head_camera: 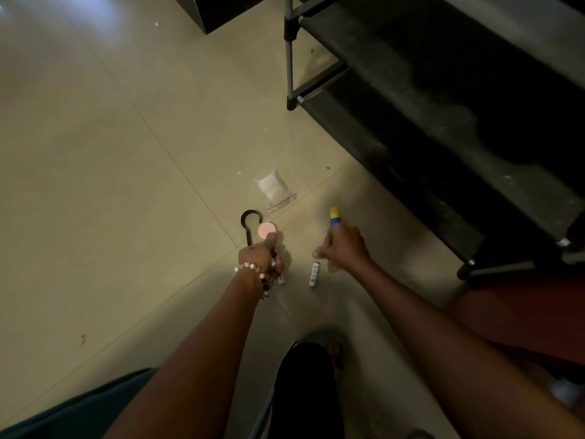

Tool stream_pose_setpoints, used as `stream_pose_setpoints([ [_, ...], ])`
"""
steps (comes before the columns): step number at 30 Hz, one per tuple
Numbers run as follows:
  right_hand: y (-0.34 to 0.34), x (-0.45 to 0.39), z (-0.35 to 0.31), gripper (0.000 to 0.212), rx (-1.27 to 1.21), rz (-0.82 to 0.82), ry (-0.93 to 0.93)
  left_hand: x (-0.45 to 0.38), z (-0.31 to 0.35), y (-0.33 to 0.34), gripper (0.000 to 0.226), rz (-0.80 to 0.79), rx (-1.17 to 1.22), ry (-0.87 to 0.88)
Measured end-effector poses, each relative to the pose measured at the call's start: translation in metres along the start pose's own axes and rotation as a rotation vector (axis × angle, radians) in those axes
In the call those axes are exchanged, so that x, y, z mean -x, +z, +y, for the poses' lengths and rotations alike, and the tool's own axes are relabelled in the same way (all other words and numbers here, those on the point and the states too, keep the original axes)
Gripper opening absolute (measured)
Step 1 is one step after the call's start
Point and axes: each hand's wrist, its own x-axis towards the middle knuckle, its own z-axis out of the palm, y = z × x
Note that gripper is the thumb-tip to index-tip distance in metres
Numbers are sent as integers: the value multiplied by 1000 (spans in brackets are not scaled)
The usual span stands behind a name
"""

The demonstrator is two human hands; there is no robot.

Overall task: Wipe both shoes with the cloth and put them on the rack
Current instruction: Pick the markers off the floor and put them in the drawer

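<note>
While no shoe or cloth is in view, small clutter is being handled: a pink-capped item is gripped by the left hand, a yellow-capped tube by the right hand, seemingly. A white tube lies between. The rack stands empty, far right. Floor-clearing is judged underway; shoes must be located next.
</note>
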Motion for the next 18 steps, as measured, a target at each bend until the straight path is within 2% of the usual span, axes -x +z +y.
stream_pose_setpoints([
  [2,17,11,12,30,256,-71,-44,-5,0,-14,24,24,-54,25],
  [5,37,15,10,25,296,-15,-70,-6,-2,-28,29,15,-105,107],
  [6,40,12,5,21,234,38,-46,-4,-2,-30,30,9,-126,129],
  [8,37,8,-7,19,-93,84,59,-1,-3,-33,29,-39,-172,154],
  [9,33,6,-14,21,-297,37,91,0,-3,-34,27,-74,-191,147],
  [11,24,7,-26,22,-593,-180,54,1,-3,-32,30,-128,-212,103],
  [12,20,10,-32,20,-653,-276,6,2,-2,-30,33,-151,-210,73],
  [14,19,15,-40,16,-696,-330,-45,1,-1,-30,37,-195,-207,27],
  [16,23,17,-46,10,-728,-242,-26,1,0,-33,35,-239,-224,19],
  [18,30,12,-45,10,-672,-84,1,-1,1,-40,30,-261,-198,29],
])
